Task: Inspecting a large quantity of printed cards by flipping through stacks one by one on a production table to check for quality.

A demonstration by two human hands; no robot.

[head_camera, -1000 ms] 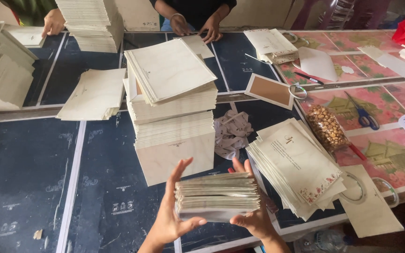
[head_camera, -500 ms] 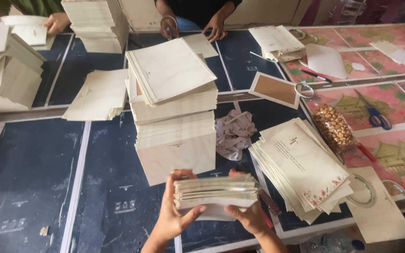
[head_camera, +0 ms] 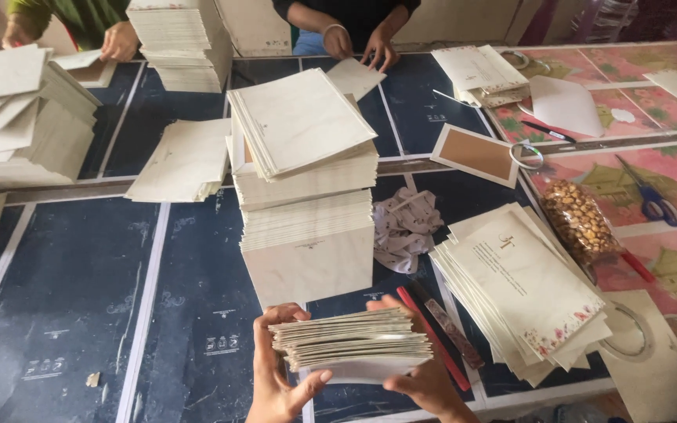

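Since the earlier frame, left hand (head_camera: 280, 374) fingers now close onto the card bundle (head_camera: 352, 345) — right hand (head_camera: 425, 372) clasps the other end, just below the tall stack (head_camera: 307, 196). Loose grip risks cards fanning, sliding out.

left hand (head_camera: 280, 376): bare, no ring | right hand (head_camera: 425, 372): bare, no sleeve

table (head_camera: 64, 313) | card stacks (head_camera: 307, 196) | scissors (head_camera: 652, 200) | snack bag (head_camera: 577, 219)
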